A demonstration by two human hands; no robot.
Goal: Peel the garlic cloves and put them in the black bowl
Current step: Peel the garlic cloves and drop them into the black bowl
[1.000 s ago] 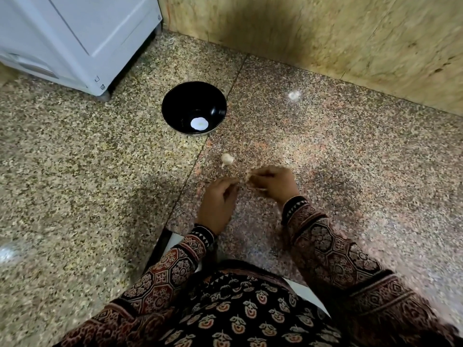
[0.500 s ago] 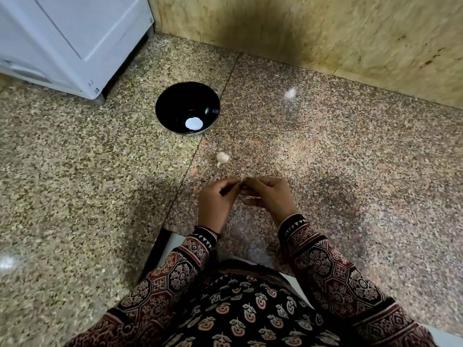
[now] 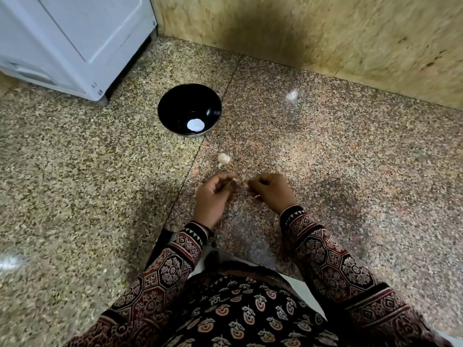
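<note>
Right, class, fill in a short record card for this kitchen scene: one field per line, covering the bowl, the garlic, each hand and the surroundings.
Surface: speckled stone slab
Black bowl: upright on the slab, beyond the hands; pale round patch at its bottom, clove or reflection unclear
Loose garlic clove: on the slab between bowl and hands, touching neither
Left hand: fingers curled, pinching a small pale bit
Right hand: fingers curled, pinching a second pale bit
Clove or skin: cannot tell
Background: white appliance far left; stained wall behind
</note>
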